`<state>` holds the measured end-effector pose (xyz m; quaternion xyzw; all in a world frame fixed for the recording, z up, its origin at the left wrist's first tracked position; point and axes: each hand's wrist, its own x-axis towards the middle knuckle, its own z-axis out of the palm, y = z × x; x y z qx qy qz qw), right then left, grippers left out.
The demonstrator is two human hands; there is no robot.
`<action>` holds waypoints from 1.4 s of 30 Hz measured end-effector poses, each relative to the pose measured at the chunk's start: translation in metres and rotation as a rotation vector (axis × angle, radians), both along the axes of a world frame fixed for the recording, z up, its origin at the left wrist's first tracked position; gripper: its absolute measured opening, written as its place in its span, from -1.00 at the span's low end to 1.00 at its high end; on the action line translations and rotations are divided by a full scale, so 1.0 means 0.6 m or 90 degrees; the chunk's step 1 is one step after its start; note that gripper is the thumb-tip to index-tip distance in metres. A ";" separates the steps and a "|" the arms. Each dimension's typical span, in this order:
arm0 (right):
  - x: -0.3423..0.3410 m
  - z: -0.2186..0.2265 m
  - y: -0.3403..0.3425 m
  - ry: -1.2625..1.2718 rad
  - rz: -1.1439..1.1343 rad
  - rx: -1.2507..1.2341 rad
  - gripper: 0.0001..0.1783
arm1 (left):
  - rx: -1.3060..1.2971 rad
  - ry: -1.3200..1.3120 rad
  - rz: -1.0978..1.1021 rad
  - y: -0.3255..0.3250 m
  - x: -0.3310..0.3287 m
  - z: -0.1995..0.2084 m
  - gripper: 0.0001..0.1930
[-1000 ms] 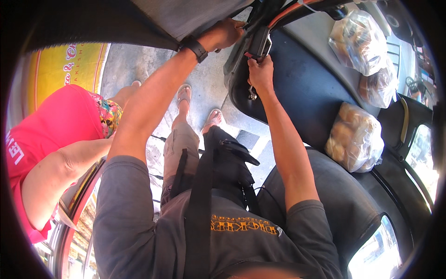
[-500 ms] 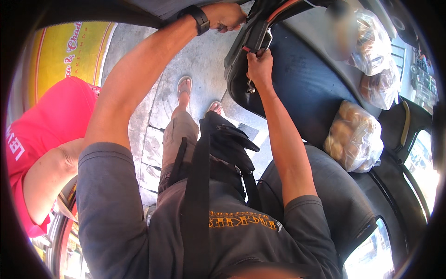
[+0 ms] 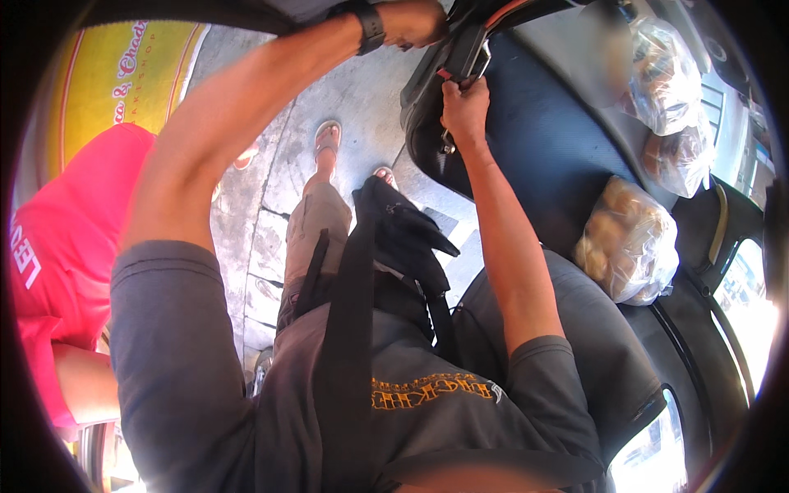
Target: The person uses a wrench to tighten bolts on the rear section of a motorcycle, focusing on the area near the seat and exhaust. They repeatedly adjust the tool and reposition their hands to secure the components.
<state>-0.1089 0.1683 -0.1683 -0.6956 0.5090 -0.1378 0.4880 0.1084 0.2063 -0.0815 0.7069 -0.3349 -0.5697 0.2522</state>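
My right hand (image 3: 466, 112) is closed around a shiny metal handle (image 3: 483, 62) beside a dark bar with a small red patch. A small metal fitting (image 3: 448, 142) shows just below the fist. Farther up and to the left, my left hand (image 3: 413, 23) has its fingers curled at a black edge; what they hold, if anything, is hidden. A dark watch (image 3: 370, 28) is on that wrist. Under and right of my right hand lies a black textured panel (image 3: 526, 123).
Clear plastic bags of bread rolls (image 3: 629, 238) and other goods (image 3: 666, 78) rest at the right, near a dark padded seat (image 3: 575, 329). A person in a red shirt (image 3: 78, 238) is close on my left, before a yellow sign (image 3: 123, 90). Grey pavement (image 3: 279, 99) lies below.
Both my hands have shifted slightly; my left moved a little right and my right a little up. The person in red has moved left and turned somewhat. Both my hands stay closed.
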 end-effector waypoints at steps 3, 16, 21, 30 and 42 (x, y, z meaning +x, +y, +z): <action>0.017 0.003 0.013 -0.019 0.020 0.021 -0.72 | -0.410 -0.233 -0.460 -0.005 0.073 -0.134 -0.81; 0.011 0.016 0.010 -0.004 0.017 0.023 -0.69 | -0.079 -0.122 -0.118 -0.009 -0.003 -0.042 -0.70; 0.007 0.065 0.014 0.036 0.036 -0.011 -0.68 | -0.281 -0.106 0.044 0.050 -0.046 -0.072 -0.89; 0.014 0.072 0.012 0.037 0.067 -0.004 -0.70 | -0.515 -0.565 0.089 0.098 -0.082 -0.156 -0.57; 0.005 0.078 0.008 0.065 0.048 0.022 -0.71 | -0.487 -0.534 0.157 0.078 -0.139 -0.198 -0.03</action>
